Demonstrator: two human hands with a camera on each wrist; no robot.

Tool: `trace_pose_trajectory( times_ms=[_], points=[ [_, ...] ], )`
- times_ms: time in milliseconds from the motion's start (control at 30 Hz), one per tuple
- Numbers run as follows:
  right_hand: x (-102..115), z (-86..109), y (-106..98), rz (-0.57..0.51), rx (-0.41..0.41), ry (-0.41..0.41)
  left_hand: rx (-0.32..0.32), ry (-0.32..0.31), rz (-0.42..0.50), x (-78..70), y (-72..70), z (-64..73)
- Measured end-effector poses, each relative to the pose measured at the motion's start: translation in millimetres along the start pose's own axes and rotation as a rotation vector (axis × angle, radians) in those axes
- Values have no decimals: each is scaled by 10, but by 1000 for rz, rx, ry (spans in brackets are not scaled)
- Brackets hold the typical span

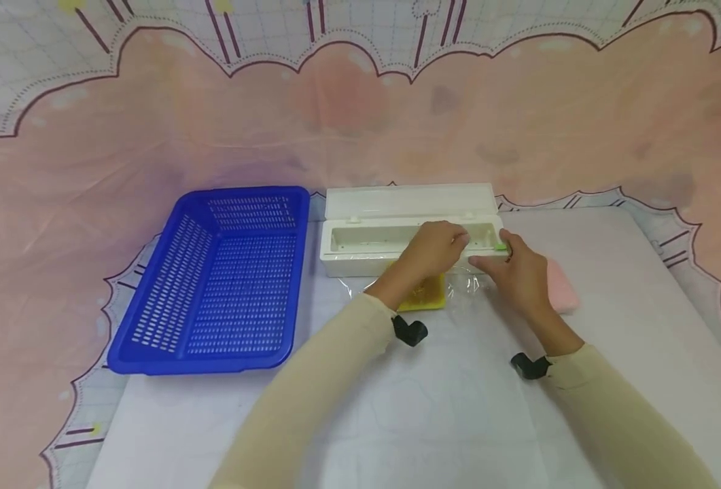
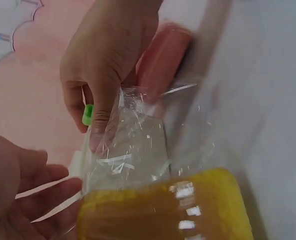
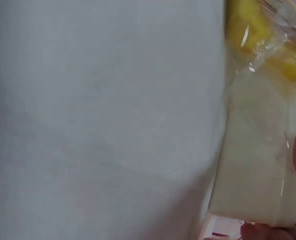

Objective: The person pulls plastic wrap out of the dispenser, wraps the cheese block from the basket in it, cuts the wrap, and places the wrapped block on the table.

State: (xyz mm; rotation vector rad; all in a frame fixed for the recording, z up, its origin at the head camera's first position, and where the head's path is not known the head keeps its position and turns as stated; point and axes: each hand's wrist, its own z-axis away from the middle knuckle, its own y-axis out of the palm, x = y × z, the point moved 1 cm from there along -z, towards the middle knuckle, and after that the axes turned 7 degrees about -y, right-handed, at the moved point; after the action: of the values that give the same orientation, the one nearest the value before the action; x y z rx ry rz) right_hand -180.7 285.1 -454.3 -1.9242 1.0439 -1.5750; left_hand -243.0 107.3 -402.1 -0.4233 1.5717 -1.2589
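Observation:
A long white cling film dispenser box [image 1: 360, 267] lies with its lid [image 1: 409, 202] raised at the back. Clear film [image 2: 130, 145] hangs over its front. A yellow container-like block [image 1: 432, 299] with an amber-brown middle sits in front of the box, partly behind my left forearm, with film over it in the left wrist view. My left hand [image 1: 436, 246] is above the box's trough, its fingers loosely bent near the film in the left wrist view. My right hand [image 1: 522, 275] grips the box's right end, thumb on the front, beside a small green slider [image 1: 501, 247].
A blue perforated plastic basket [image 1: 299, 285] stands to the left of the box. Behind my right hand lies a pink block-like object [image 1: 560, 286], partly hidden. White cloth [image 1: 446, 414] covers the table, and a patterned curtain [image 1: 360, 129] hangs behind it.

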Motion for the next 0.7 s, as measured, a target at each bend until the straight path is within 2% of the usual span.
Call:
trace_pose_trajectory(
  times_ms=[133,233,367,533,700],
  points=[
    [-88,-52,21,31,-117,-91,65,-1,97,-85,135,-267],
    [-127,-81,33,36,-172,-146,69,-56,114,-138,238,-375],
    [-145,-103,49,27,-178,-147,66,-201,70,-196,317,-426],
    [-159,-108,42,20,-186,-150,90,-300,55,-252,297,-428],
    [-179,-98,24,17,-200,-175,160,-411,66,-293,234,-420]
  ],
)
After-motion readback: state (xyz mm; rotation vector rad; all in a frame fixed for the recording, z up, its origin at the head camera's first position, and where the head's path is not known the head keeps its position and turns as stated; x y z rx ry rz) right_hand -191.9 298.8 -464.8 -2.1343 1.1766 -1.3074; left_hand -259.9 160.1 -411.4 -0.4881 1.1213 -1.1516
